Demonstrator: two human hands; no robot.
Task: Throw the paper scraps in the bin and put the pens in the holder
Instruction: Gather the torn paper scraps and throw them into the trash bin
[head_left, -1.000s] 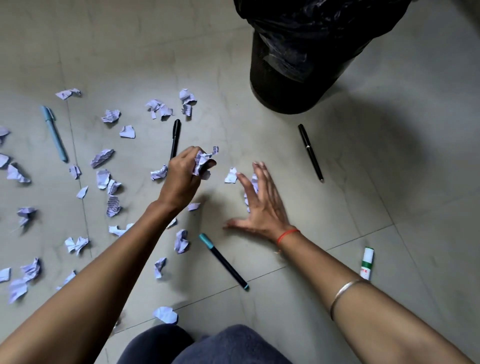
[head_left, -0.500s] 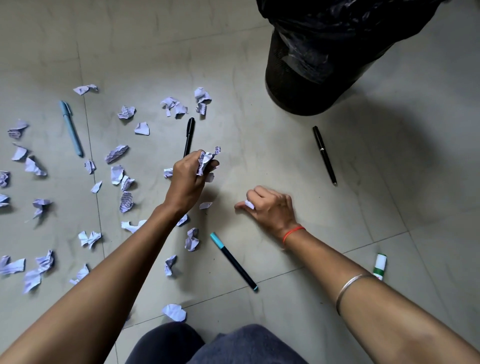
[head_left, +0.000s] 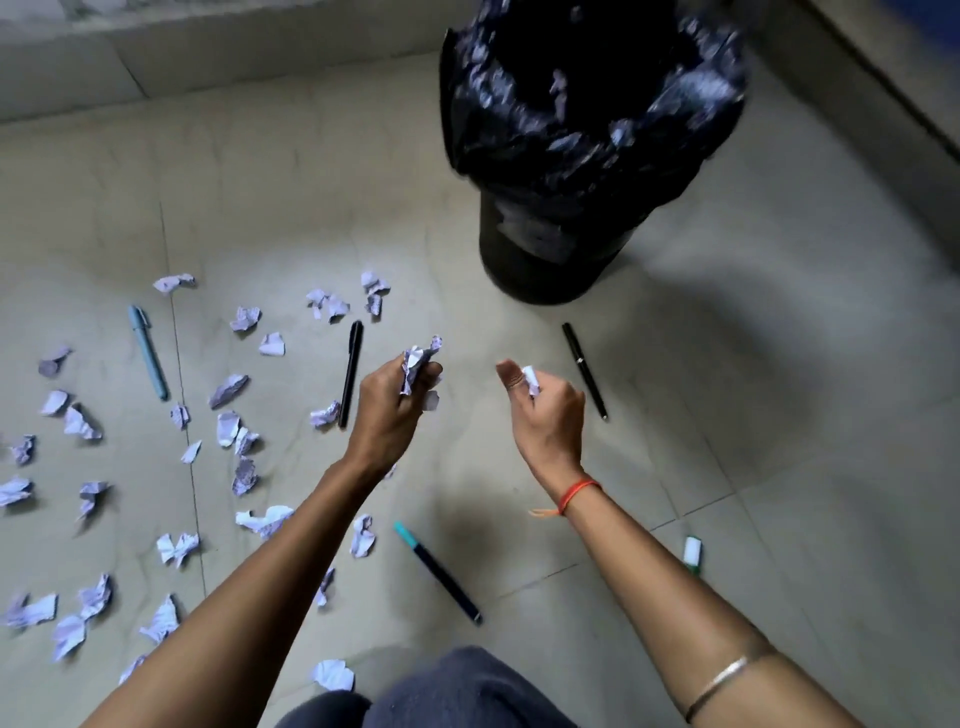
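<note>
Pale floor tiles (head_left: 779, 364) filled the view, with a bin (head_left: 561, 249) lined in a black bag standing ahead of the person. On the left hand (head_left: 387, 402) the fingers (head_left: 428, 371) were curled tight round a wad of crumpled scraps (head_left: 418, 364), which bulged out above the fist. On the right hand (head_left: 548, 410) the thumb and fingertips pinched one small white scrap (head_left: 531, 378), the rest of the hand loosely closed. Both hands were raised off the floor, short of the bin.

Such paper probably weighed next to nothing and crushed easily, so a closed fist suited it; loose bits could slip out. The scraps were white, ruled and crumpled; many more littered the floor (head_left: 228, 389) to the left. Pens lay among them: a light blue pen (head_left: 148, 358), a black pen (head_left: 350, 371), another black pen (head_left: 584, 369) by the bin, and a teal-capped pen (head_left: 436, 571) near the knees. No holder showed.
</note>
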